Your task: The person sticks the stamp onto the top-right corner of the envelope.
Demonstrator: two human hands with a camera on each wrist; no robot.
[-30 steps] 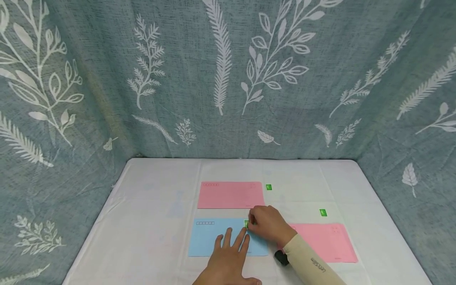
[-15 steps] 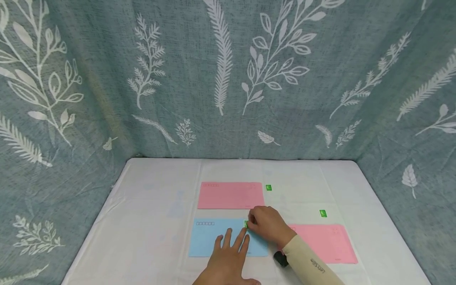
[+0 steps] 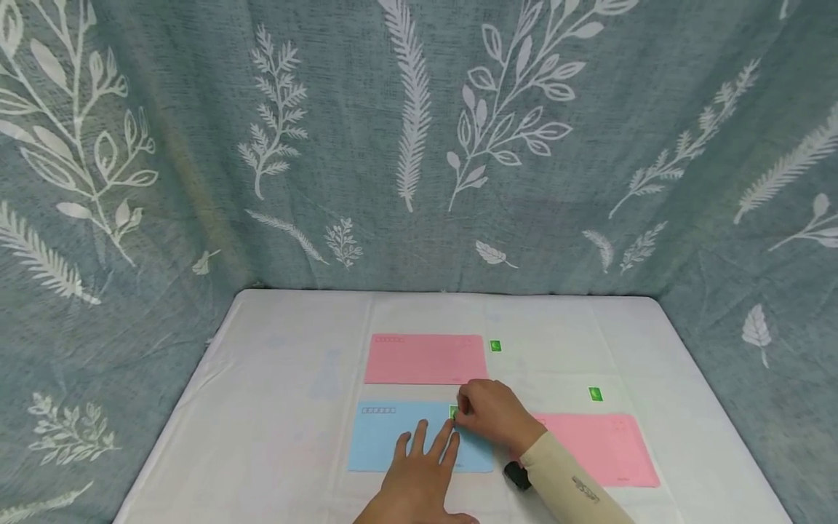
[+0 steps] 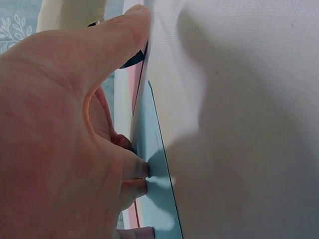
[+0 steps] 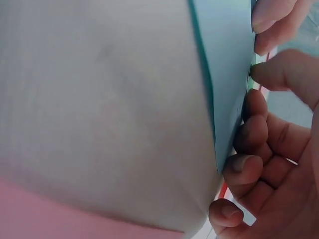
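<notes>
A blue envelope lies on the white-covered table, with a small green stamp near its upper right corner. My left hand rests on the envelope, fingers spread and fairly straight, the tips close below the stamp. At the stamp's right edge, my right hand pinches it between thumb and curled index finger and partly covers it. The right wrist view shows the thumb down at the green edge, with the other fingers curled by the blue envelope.
A pink envelope lies behind the blue one, with a green stamp beside it. Another pink envelope lies on the right, partly under the right forearm, a green stamp above it. A patterned curtain surrounds the table.
</notes>
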